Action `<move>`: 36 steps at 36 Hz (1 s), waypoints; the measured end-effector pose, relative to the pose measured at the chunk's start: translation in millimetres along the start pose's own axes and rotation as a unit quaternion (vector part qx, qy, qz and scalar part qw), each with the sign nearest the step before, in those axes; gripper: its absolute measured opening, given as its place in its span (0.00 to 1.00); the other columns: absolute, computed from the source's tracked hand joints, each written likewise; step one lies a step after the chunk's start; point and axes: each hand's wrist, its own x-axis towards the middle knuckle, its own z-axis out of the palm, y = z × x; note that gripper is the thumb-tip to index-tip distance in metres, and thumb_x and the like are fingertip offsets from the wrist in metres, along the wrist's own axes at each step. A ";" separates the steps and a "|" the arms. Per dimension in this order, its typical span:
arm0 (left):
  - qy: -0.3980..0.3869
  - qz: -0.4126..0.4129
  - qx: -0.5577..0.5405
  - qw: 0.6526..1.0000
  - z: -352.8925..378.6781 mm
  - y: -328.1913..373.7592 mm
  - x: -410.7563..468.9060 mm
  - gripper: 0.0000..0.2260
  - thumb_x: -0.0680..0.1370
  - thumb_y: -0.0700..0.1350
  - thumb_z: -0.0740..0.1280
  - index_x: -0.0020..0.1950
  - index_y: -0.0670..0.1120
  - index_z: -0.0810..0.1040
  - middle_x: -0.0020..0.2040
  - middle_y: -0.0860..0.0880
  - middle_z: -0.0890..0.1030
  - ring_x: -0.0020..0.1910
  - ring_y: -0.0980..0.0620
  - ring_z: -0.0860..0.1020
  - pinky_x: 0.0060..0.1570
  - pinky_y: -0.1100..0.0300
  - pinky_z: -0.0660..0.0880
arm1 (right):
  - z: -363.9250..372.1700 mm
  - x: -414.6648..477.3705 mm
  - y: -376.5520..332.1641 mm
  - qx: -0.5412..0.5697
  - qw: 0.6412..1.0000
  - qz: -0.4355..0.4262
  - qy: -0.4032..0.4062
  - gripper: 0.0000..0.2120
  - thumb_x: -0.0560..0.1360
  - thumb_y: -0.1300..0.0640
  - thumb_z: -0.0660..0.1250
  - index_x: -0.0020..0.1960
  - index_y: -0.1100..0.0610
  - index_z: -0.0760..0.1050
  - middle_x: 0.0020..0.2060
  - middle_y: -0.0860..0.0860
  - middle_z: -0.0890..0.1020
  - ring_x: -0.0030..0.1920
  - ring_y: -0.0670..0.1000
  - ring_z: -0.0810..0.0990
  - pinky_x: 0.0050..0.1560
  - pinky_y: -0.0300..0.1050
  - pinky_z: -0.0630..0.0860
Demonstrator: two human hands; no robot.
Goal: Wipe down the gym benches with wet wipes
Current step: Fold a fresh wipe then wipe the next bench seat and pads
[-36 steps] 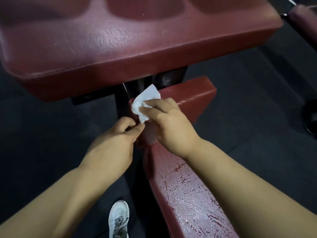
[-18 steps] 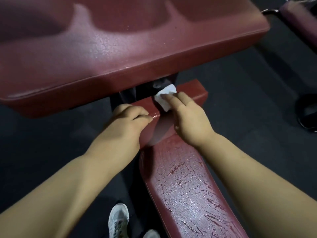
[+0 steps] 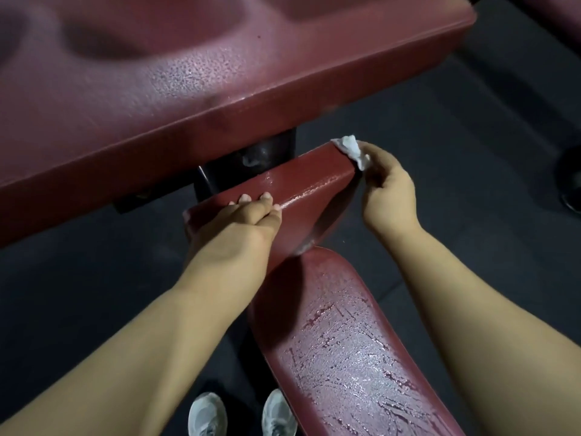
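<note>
At the far right corner of the small raised pad (image 3: 308,184), your right hand (image 3: 390,190) pinches a crumpled white wet wipe (image 3: 352,149) between curled fingers and thumb. The wipe touches the pad's top edge and hangs down over the corner. Your left hand (image 3: 239,221) grips the same pad near its left end, with the fingers hooked over the top edge and the fingertips resting on the far face. The two hands are well apart along that edge.

The raised pad is dark red and tilted, and it stands at the far end of the long seat pad (image 3: 345,341), which runs back toward you between your forearms. The seat pad's surface glistens with wet streaks and beads. Above and beyond both hands sits the large arm pad (image 3: 188,89), also dark red, with shallow hollows in its top. A dark post (image 3: 261,155) stands under it, just behind the raised pad; it is blurred and looks like metal. Two pale shoes (image 3: 207,416) show at the bottom edge on the dark floor (image 3: 440,121).
</note>
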 end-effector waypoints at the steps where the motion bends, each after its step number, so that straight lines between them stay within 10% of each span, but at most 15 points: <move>1: 0.015 0.024 0.013 1.000 -0.2 -0.5 1.0 0.21 0.82 0.40 0.54 0.75 0.45 0.58 0.76 0.47 0.58 0.75 0.52 0.55 0.58 0.76 0.59 | 2.4 0.0 1.2 0.011 1.000 0.003 0.006 0.21 0.67 0.55 0.57 0.58 0.48 0.76 0.53 0.40 0.79 0.52 0.31 0.76 0.53 0.24 0.68; 6: 0.098 0.119 0.063 0.986 16.3 -22.5 -8.9 0.16 0.80 0.47 0.60 0.68 0.50 0.72 0.71 0.50 0.68 0.72 0.55 0.62 0.64 0.73 0.52 | 12.8 1.7 1.2 0.045 0.999 -0.004 0.028 0.13 0.77 0.56 0.65 0.60 0.55 0.77 0.53 0.43 0.81 0.56 0.38 0.78 0.64 0.37 0.71; 9: 0.153 0.191 0.062 0.968 33.4 -37.6 -4.3 0.23 0.77 0.48 0.49 0.68 0.46 0.73 0.68 0.44 0.72 0.68 0.44 0.69 0.67 0.64 0.59 | 19.3 -1.7 2.7 0.036 0.997 -0.036 0.050 0.13 0.79 0.65 0.62 0.59 0.51 0.75 0.49 0.37 0.78 0.52 0.28 0.75 0.59 0.25 0.67; 13: 0.222 0.234 0.061 0.945 37.1 -45.5 -5.5 0.21 0.70 0.35 0.52 0.54 0.35 0.81 0.53 0.36 0.82 0.49 0.36 0.81 0.44 0.37 0.77 | 26.3 3.0 11.0 0.065 0.997 -0.017 0.047 0.11 0.78 0.59 0.63 0.58 0.54 0.79 0.56 0.46 0.81 0.57 0.38 0.77 0.65 0.37 0.70; 18: 0.287 0.265 0.102 0.915 42.8 -50.2 -5.5 0.21 0.69 0.35 0.53 0.52 0.40 0.83 0.51 0.42 0.83 0.45 0.42 0.83 0.45 0.49 0.81 | 29.0 2.2 20.7 0.054 0.996 -0.024 0.063 0.17 0.77 0.63 0.61 0.51 0.41 0.76 0.51 0.43 0.83 0.53 0.42 0.80 0.61 0.45 0.75; 27: 0.357 0.273 0.091 0.888 51.4 -50.2 -9.9 0.23 0.74 0.40 0.49 0.57 0.39 0.81 0.54 0.41 0.82 0.52 0.39 0.81 0.49 0.46 0.79 | 26.9 8.9 53.9 0.120 0.990 -0.047 0.054 0.12 0.78 0.61 0.62 0.60 0.52 0.76 0.48 0.46 0.84 0.47 0.43 0.83 0.42 0.36 0.78; 36: 0.503 0.340 0.101 0.788 73.3 -60.8 6.7 0.20 0.75 0.41 0.51 0.49 0.37 0.83 0.43 0.41 0.83 0.40 0.38 0.80 0.37 0.50 0.78 | 54.4 6.7 127.1 0.086 0.992 -0.072 0.065 0.16 0.72 0.64 0.57 0.49 0.49 0.79 0.45 0.48 0.84 0.48 0.49 0.82 0.52 0.51 0.80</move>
